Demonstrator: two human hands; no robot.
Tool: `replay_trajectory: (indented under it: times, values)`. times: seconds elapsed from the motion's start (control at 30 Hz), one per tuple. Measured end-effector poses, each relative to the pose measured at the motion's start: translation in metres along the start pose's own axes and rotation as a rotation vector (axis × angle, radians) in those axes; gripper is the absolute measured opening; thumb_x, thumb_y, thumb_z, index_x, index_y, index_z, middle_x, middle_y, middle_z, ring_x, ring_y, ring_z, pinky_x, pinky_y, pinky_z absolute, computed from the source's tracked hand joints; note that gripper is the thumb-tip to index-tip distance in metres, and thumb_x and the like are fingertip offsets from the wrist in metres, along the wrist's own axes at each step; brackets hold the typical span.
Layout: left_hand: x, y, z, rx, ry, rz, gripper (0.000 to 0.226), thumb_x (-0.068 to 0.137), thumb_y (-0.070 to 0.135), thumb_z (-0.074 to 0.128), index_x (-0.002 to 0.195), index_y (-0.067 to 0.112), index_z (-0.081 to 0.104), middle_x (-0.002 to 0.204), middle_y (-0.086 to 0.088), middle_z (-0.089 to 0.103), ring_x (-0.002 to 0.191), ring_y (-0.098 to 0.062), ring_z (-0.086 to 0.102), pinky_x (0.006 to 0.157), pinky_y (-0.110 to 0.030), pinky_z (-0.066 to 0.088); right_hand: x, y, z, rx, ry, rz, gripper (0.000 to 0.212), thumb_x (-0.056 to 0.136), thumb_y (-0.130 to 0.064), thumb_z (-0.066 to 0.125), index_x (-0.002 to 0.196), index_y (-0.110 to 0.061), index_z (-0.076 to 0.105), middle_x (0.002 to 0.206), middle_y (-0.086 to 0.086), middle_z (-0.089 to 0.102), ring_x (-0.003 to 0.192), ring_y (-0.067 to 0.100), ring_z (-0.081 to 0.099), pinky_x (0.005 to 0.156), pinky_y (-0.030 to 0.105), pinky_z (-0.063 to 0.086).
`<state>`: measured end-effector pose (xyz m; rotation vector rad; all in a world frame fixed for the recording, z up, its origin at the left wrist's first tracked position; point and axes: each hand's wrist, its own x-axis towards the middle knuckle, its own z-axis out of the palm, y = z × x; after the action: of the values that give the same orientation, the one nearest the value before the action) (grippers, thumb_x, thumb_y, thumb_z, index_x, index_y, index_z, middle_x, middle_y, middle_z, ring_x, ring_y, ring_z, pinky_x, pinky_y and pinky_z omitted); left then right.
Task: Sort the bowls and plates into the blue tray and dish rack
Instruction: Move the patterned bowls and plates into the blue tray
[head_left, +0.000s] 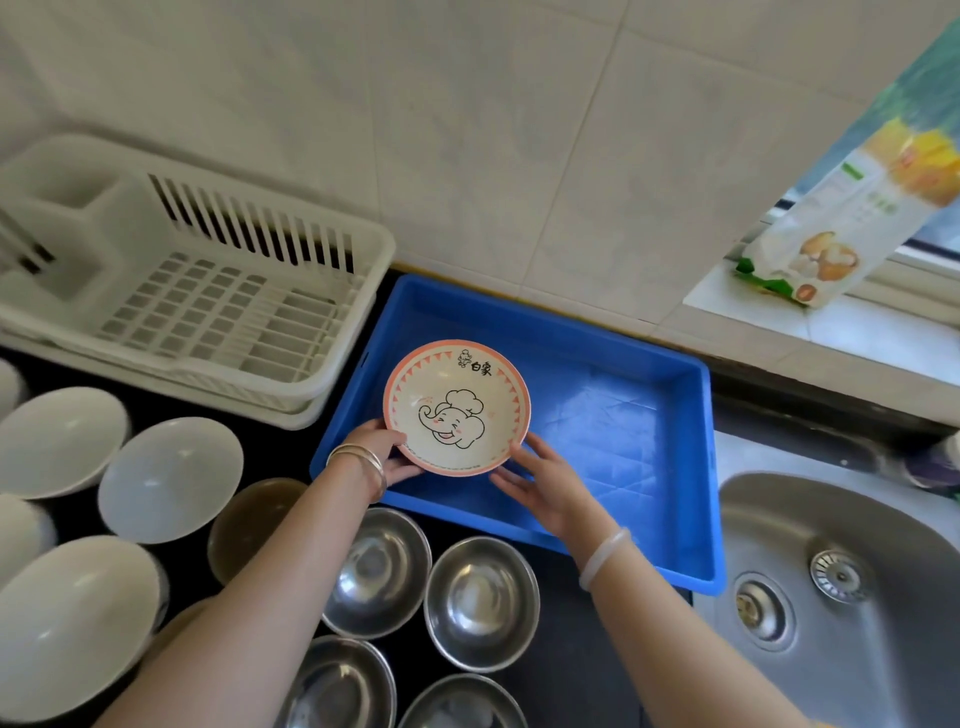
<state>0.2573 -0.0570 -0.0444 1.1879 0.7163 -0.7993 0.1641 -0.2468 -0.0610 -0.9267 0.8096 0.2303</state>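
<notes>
A cream bowl with a pink rim and an elephant drawing hangs over the left part of the blue tray. My left hand grips its left rim, thumb on the inside. My right hand supports its lower right edge with straight fingers underneath. The white dish rack stands to the left of the tray with nothing in it. White bowls and steel bowls stand on the dark counter below.
A steel sink lies right of the tray. A food packet leans on the window ledge at the upper right. A brown glass bowl sits between the white and steel bowls. The tiled wall is close behind.
</notes>
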Motion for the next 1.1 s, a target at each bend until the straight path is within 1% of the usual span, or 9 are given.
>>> replay_trajectory:
  times: [0.13, 0.3, 0.4, 0.47, 0.53, 0.67, 0.83, 0.97, 1.1]
  values:
    - [0.006, 0.001, 0.003, -0.056, 0.047, 0.053, 0.041, 0.088, -0.012, 0.042, 0.126, 0.002, 0.048, 0.127, -0.025, 0.054, 0.112, -0.037, 0.056, 0.083, -0.045, 0.050, 0.006, 0.002, 0.011, 0.045, 0.041, -0.051, 0.042, 0.092, -0.016, 0.059, 0.133, -0.010, 0.049, 0.107, 0.010, 0.070, 0.086, 0.024, 0.072, 0.068, 0.024, 0.058]
    - [0.011, 0.003, 0.007, -0.162, 0.041, 0.142, 0.027, 0.091, 0.002, 0.049, 0.117, 0.004, 0.054, 0.124, -0.020, 0.057, 0.104, -0.027, 0.057, 0.085, -0.036, 0.049, 0.020, -0.008, 0.032, 0.092, 0.092, -0.103, 0.042, 0.092, -0.013, 0.060, 0.131, -0.007, 0.050, 0.098, 0.007, 0.073, 0.079, 0.019, 0.074, 0.068, 0.023, 0.059]
    - [0.014, 0.007, 0.010, -0.159, 0.054, 0.145, 0.034, 0.093, 0.010, 0.049, 0.127, 0.009, 0.050, 0.117, -0.013, 0.057, 0.111, -0.034, 0.057, 0.081, -0.037, 0.050, 0.027, -0.012, 0.041, 0.093, 0.113, -0.113, 0.040, 0.092, -0.013, 0.060, 0.130, -0.007, 0.051, 0.091, 0.004, 0.074, 0.074, 0.016, 0.074, 0.069, 0.023, 0.059]
    - [0.017, 0.010, 0.013, -0.160, 0.057, 0.160, 0.037, 0.094, 0.012, 0.049, 0.130, 0.009, 0.048, 0.123, -0.013, 0.056, 0.115, -0.034, 0.056, 0.082, -0.036, 0.050, 0.032, -0.014, 0.045, 0.089, 0.132, -0.111, 0.038, 0.093, -0.014, 0.059, 0.129, -0.009, 0.051, 0.086, 0.001, 0.074, 0.072, 0.015, 0.074, 0.075, 0.025, 0.058]
    - [0.019, 0.013, 0.017, -0.169, 0.051, 0.177, 0.036, 0.094, 0.012, 0.049, 0.130, 0.008, 0.049, 0.128, -0.015, 0.055, 0.111, -0.030, 0.057, 0.084, -0.034, 0.050, 0.034, -0.017, 0.047, 0.092, 0.146, -0.116, 0.037, 0.093, -0.014, 0.058, 0.129, -0.009, 0.051, 0.089, 0.003, 0.073, 0.072, 0.015, 0.073, 0.077, 0.026, 0.057]
    - [0.022, 0.014, 0.024, -0.199, 0.077, 0.199, 0.034, 0.093, 0.011, 0.049, 0.127, 0.007, 0.051, 0.127, -0.017, 0.056, 0.100, -0.026, 0.056, 0.083, -0.034, 0.049, 0.037, -0.023, 0.049, 0.093, 0.175, -0.122, 0.037, 0.093, -0.012, 0.058, 0.129, -0.008, 0.051, 0.093, 0.006, 0.070, 0.072, 0.016, 0.072, 0.072, 0.025, 0.058]
    - [0.020, 0.014, 0.027, -0.195, 0.126, 0.212, 0.034, 0.094, 0.009, 0.048, 0.127, 0.004, 0.050, 0.126, -0.019, 0.056, 0.112, -0.032, 0.056, 0.084, -0.035, 0.050, 0.034, -0.023, 0.051, 0.080, 0.186, -0.120, 0.035, 0.094, -0.012, 0.056, 0.129, -0.008, 0.050, 0.096, 0.007, 0.069, 0.076, 0.017, 0.070, 0.075, 0.026, 0.058]
    - [0.013, 0.008, 0.032, -0.181, 0.147, 0.274, 0.032, 0.093, 0.007, 0.049, 0.124, 0.003, 0.054, 0.115, -0.015, 0.059, 0.110, -0.028, 0.057, 0.085, -0.031, 0.049, 0.028, -0.023, 0.052, -0.019, 0.173, -0.132, 0.036, 0.096, -0.020, 0.052, 0.131, -0.011, 0.050, 0.116, 0.011, 0.065, 0.087, 0.020, 0.067, 0.082, 0.030, 0.054]
    - [-0.002, -0.007, 0.039, -0.123, 0.136, 0.326, 0.030, 0.093, 0.006, 0.047, 0.121, 0.007, 0.057, 0.096, -0.009, 0.061, 0.096, -0.019, 0.057, 0.090, -0.026, 0.045, 0.013, -0.021, 0.044, -0.165, 0.085, -0.149, 0.041, 0.095, -0.035, 0.052, 0.134, -0.020, 0.050, 0.127, 0.003, 0.059, 0.108, 0.020, 0.057, 0.087, 0.031, 0.048]
